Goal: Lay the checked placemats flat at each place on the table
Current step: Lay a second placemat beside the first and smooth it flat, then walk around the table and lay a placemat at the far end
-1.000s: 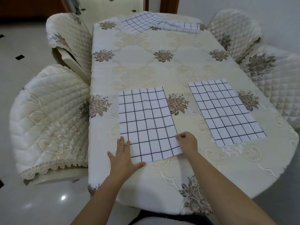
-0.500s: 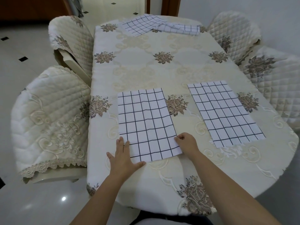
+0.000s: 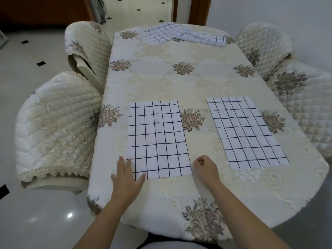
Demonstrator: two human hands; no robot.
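The right hand (image 3: 205,168) has come off the near right corner of the left placemat (image 3: 158,137), where its fingers rested half a second ago. It now sits on the tablecloth just beside the mat's right edge, fingers curled in and holding nothing. The left hand (image 3: 125,177) has stayed put, flat with straight fingers on the mat's near left corner. The mat itself has not shifted and lies flat near the table's (image 3: 179,83) front edge. A second placemat (image 3: 246,132) lies flat to its right, well apart from both hands. At the far end, one more placemat (image 3: 159,34) lies spread out, touching a crumpled one (image 3: 206,39).
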